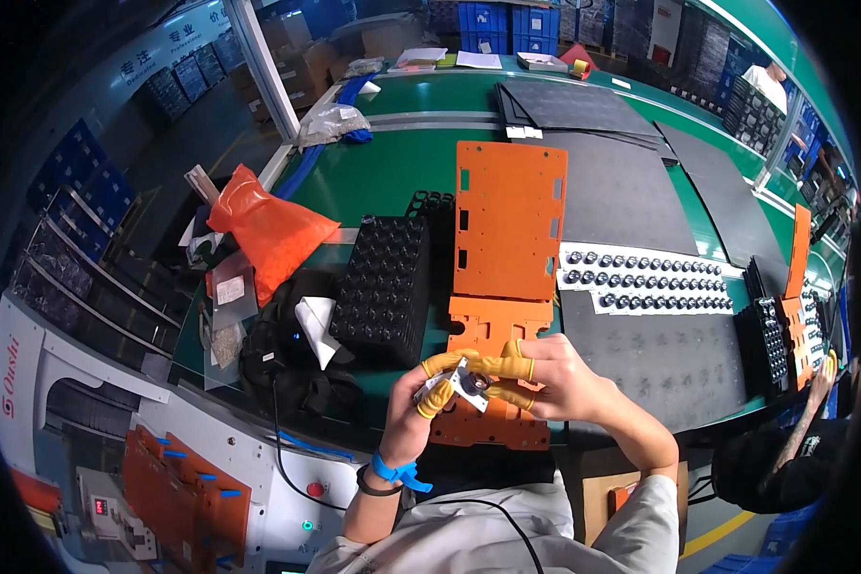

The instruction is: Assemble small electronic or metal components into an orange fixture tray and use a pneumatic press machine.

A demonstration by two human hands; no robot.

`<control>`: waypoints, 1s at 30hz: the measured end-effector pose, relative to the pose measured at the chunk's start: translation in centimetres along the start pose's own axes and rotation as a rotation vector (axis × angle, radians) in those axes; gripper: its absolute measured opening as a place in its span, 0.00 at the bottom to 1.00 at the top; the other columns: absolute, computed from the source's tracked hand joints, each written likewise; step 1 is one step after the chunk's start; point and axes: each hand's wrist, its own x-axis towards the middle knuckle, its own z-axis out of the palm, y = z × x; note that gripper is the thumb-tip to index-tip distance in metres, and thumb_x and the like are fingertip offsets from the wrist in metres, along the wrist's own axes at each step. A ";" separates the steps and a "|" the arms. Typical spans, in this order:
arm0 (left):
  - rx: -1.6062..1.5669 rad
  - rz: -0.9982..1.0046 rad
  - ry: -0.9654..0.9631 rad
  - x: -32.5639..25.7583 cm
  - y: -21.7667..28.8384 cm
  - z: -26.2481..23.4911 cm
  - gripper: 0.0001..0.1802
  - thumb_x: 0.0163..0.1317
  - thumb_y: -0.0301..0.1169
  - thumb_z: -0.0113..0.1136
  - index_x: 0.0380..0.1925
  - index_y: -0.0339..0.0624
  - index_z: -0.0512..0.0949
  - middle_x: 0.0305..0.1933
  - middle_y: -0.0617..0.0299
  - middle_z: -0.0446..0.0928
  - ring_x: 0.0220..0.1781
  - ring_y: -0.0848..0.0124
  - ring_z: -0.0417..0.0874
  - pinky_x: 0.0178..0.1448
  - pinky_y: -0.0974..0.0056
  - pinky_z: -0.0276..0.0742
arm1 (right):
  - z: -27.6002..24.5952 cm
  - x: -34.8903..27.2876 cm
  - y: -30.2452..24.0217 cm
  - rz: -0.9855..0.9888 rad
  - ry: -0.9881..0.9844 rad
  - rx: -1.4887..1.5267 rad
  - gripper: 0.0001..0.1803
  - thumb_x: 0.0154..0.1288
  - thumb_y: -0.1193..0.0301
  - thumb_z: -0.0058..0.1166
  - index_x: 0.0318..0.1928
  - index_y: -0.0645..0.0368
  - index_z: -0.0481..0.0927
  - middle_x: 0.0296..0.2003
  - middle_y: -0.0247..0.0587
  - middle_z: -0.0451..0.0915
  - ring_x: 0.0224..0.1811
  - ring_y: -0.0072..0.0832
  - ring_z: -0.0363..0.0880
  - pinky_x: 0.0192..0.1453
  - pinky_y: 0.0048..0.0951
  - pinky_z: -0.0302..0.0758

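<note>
Both hands meet over the near end of a hinged orange fixture (pixel 509 220), which lies unfolded on the table. My left hand (pixel 411 421), in yellow finger cots, is closed on the edge of a small white plate (pixel 472 398), held tilted. On that plate is a dark round part (pixel 479 381) like a lens mount. From the right, my right hand (pixel 564 383), also in yellow finger cots, pinches around this round part. Its fingertips partly hide the contact. A blue strap (pixel 399 472) circles my left wrist.
Left of the fixture stands a stack of black trays with round pockets (pixel 381 277), beside an orange bag (pixel 275 230). To the right, white strips with rows of black round parts (pixel 641 280) lie on dark sheets (pixel 631 191). A co-worker's hand (pixel 821 375) works at far right.
</note>
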 end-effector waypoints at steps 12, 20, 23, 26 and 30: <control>0.132 0.102 0.086 0.3 -0.8 0.8 0.25 0.69 0.35 0.68 0.61 0.31 0.78 0.53 0.62 0.84 0.50 0.81 0.80 0.55 0.74 0.75 | 0.8 0.0 -1.6 -0.023 0.163 -0.266 0.32 0.48 0.59 0.77 0.53 0.61 0.86 0.34 0.39 0.73 0.33 0.35 0.72 0.31 0.34 0.71; 0.240 0.113 0.237 1.0 -4.2 2.8 0.26 0.66 0.33 0.72 0.61 0.34 0.80 0.40 0.72 0.79 0.33 0.85 0.65 0.37 0.76 0.63 | 1.4 -0.8 0.9 0.058 0.467 -0.581 0.19 0.47 0.80 0.71 0.43 0.57 0.87 0.29 0.37 0.75 0.28 0.35 0.73 0.29 0.34 0.71; 0.180 0.115 0.230 1.5 -4.4 2.9 0.21 0.69 0.29 0.67 0.60 0.33 0.79 0.47 0.62 0.85 0.44 0.81 0.79 0.49 0.73 0.76 | -1.2 -2.8 3.6 0.436 0.537 -0.562 0.13 0.58 0.73 0.71 0.44 0.60 0.89 0.29 0.40 0.77 0.24 0.35 0.74 0.28 0.35 0.73; 0.147 0.060 0.203 1.7 -5.2 1.9 0.16 0.72 0.25 0.62 0.57 0.31 0.80 0.52 0.57 0.86 0.53 0.75 0.83 0.60 0.69 0.78 | -1.8 -6.1 6.4 0.832 0.463 -0.365 0.13 0.64 0.67 0.68 0.45 0.61 0.90 0.21 0.43 0.76 0.19 0.30 0.71 0.26 0.33 0.68; 0.155 0.056 0.188 2.0 -5.2 1.9 0.16 0.72 0.26 0.62 0.57 0.31 0.80 0.51 0.57 0.86 0.53 0.75 0.83 0.59 0.69 0.78 | -0.4 -8.9 8.8 1.094 0.424 0.044 0.15 0.69 0.65 0.64 0.45 0.66 0.89 0.21 0.34 0.81 0.22 0.17 0.68 0.26 0.28 0.65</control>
